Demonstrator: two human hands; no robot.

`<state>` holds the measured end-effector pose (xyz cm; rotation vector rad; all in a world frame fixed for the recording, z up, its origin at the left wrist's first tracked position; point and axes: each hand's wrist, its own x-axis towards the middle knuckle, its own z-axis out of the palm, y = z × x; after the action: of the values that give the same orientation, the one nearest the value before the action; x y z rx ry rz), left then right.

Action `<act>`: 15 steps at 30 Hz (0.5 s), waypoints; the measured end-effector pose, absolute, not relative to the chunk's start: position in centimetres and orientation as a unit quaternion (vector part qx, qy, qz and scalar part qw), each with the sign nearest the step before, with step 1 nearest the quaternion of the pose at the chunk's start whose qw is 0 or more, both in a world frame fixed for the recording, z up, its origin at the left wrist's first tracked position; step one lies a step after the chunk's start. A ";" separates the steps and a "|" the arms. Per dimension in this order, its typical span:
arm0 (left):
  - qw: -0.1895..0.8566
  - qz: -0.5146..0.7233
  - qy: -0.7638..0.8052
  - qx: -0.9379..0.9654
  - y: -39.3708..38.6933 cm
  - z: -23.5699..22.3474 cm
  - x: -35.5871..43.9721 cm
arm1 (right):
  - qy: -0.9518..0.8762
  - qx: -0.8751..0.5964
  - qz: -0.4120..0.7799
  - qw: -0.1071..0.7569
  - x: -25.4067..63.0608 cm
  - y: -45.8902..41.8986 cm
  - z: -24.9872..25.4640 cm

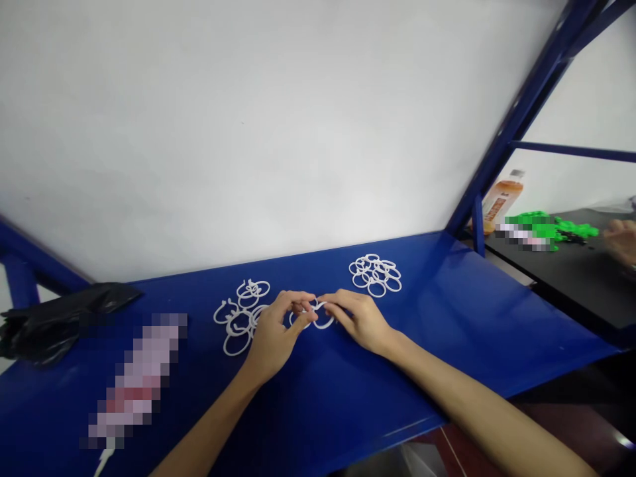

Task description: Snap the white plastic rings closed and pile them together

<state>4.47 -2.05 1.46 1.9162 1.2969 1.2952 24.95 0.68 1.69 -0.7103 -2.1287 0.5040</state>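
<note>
Both my hands are over the blue table, pinching thin white plastic rings between them. My left hand (278,334) has thumb and fingers closed on a ring whose loop shows by the fingertips. My right hand (362,321) pinches the upper edge of a white ring (324,324); whether the loops between the hands are joined is hidden by the fingers. Beside my left hand lies a loose group of white rings (237,344), some with an open gap and small knobs at the ends. Beyond my right hand lies another pile of white rings (376,287), overlapping.
The blue table (407,371) meets a white wall (298,132). To the left lie a black plastic bag (74,318) and a pixelated item (144,371). On a black table at right are a drink bottle (501,202), green pieces (541,222) and another person's hand (621,242).
</note>
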 end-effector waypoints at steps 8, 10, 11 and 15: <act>0.017 0.492 0.389 0.779 -2.2 1.1 4.9 | -0.880 -0.244 0.186 0.362 25.2 0.5 2.2; -0.027 0.489 0.367 0.790 -2.1 0.9 4.9 | -0.879 -0.253 0.196 0.354 25.0 0.4 2.2; -0.047 0.487 0.360 0.794 -2.1 0.9 4.9 | -0.876 -0.258 0.205 0.353 24.9 0.4 2.2; -0.096 0.473 0.350 0.803 -2.4 0.9 4.9 | -0.865 -0.258 0.236 0.360 24.7 0.4 1.8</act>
<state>4.90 -2.37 0.86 2.6894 1.1716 1.5856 24.65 0.40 1.85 -0.6640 -2.2291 0.6081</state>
